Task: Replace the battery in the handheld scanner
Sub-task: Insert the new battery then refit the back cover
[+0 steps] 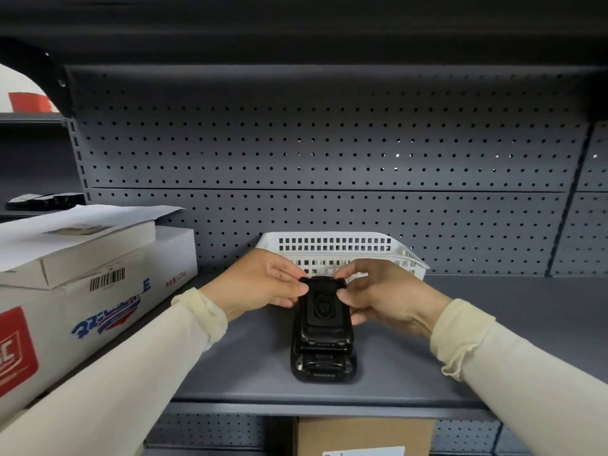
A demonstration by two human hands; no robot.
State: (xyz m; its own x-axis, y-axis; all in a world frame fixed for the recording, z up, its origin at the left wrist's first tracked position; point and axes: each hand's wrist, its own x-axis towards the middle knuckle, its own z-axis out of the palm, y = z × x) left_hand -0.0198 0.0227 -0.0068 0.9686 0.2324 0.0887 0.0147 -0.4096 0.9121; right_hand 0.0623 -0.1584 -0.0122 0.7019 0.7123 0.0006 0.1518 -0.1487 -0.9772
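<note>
A black handheld scanner (324, 366) lies back-side up on the grey shelf (477, 340), its near end showing an open compartment with a row of contacts. A black battery pack (324, 315) rests on its far half, lifted slightly at the near edge. My left hand (263, 284) pinches the pack's far left corner with thumb and fingertips. On the far right corner, my right hand (385, 296) grips the same way. Both wrists wear cream sleeves.
A white perforated basket (342, 246) stands just behind my hands against the pegboard back wall. Stacked cartons and a sheet of paper (92, 274) fill the shelf's left side. A brown cardboard box (362, 436) sits on the shelf below.
</note>
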